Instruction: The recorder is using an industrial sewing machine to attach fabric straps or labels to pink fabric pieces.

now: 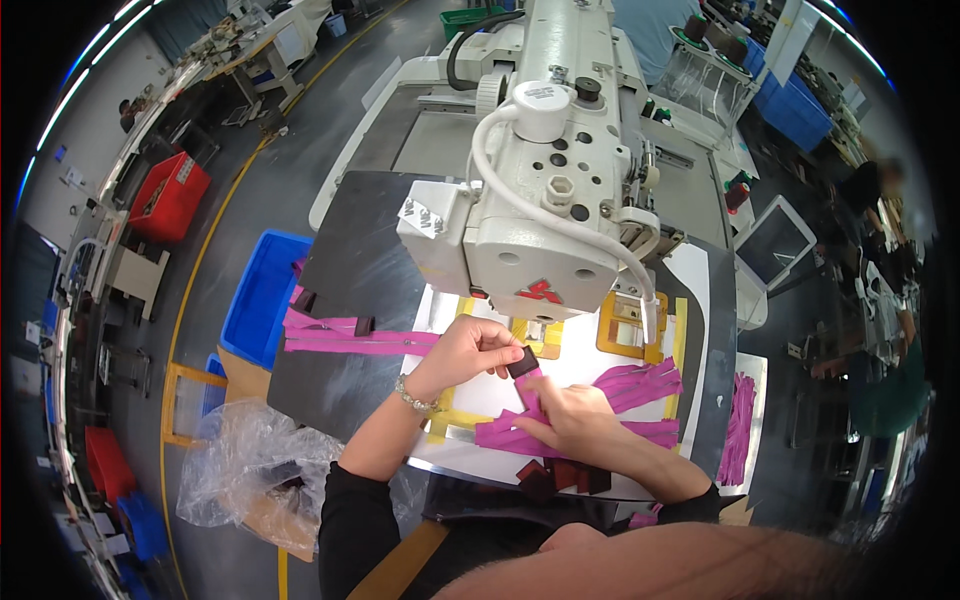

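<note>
Below the sewing machine head (540, 250), my left hand (470, 352) pinches a small dark maroon fabric patch (522, 362) between thumb and fingers. The patch lies at the end of a pink zipper (530, 392). My right hand (572, 418) is closed on that zipper just below the patch. More pink zippers (645, 388) fan out to the right of my right hand. Loose dark red and maroon patches (565, 476) lie at the table's front edge. Further pink zippers (360, 343) stretch leftward from beside my left wrist.
Yellow-edged template frames (625, 328) lie on the white work plate (480, 400) under the machine. Left of the table stand a blue bin (262, 300) and crumpled clear plastic (260, 460). A pink zipper bundle (738, 428) and a screen (775, 245) are at the right.
</note>
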Motion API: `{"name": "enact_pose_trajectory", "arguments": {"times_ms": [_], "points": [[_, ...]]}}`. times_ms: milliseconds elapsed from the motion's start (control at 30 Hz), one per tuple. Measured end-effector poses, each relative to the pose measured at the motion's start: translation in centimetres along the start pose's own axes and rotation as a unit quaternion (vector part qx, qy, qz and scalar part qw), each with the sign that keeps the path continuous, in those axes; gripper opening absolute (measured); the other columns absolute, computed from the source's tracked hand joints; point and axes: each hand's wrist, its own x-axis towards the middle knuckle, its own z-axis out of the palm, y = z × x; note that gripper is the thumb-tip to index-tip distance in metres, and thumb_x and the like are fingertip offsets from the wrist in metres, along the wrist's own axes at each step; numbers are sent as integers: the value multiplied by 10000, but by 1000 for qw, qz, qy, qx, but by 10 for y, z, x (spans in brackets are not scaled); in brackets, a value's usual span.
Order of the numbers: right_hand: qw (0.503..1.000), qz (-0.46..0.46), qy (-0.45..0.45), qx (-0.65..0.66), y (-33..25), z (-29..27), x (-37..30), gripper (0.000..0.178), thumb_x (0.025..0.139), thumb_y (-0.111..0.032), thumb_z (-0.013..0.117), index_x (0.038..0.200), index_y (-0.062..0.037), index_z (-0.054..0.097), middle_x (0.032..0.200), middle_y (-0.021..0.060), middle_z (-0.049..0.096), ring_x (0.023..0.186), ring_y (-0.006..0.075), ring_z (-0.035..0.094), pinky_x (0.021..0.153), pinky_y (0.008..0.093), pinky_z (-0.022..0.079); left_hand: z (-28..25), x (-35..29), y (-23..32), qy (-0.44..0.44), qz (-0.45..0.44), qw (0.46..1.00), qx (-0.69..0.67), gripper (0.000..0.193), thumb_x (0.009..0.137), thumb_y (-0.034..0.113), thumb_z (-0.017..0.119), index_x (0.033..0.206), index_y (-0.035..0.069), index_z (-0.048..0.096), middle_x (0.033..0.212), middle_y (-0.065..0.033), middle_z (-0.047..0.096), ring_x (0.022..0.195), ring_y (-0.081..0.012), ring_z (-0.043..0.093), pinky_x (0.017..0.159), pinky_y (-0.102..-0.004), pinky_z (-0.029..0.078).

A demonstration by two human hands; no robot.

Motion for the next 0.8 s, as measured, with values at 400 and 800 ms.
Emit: {"name": "enact_pose_trajectory", "arguments": {"times_ms": [400, 800], "points": [[831, 192, -85, 515, 49, 30, 20, 183, 889, -185, 664, 842, -16, 610, 733, -33, 563, 647, 30, 501, 582, 212, 410, -1, -1, -4, 15, -16, 1000, 19, 185, 899, 176, 650, 866, -4, 673, 708, -40, 676, 579, -75, 636, 510, -187, 463], [756, 232, -76, 607, 52, 35, 22, 112, 860, -88, 688, 779, -36, 630, 753, -44, 596, 675, 25, 500, 620, 184, 396, -5, 2, -10, 28, -27, 999, -4, 197, 929, 189, 606, 877, 1, 631, 689, -36, 654, 591, -105, 661, 485, -196, 452]]}}
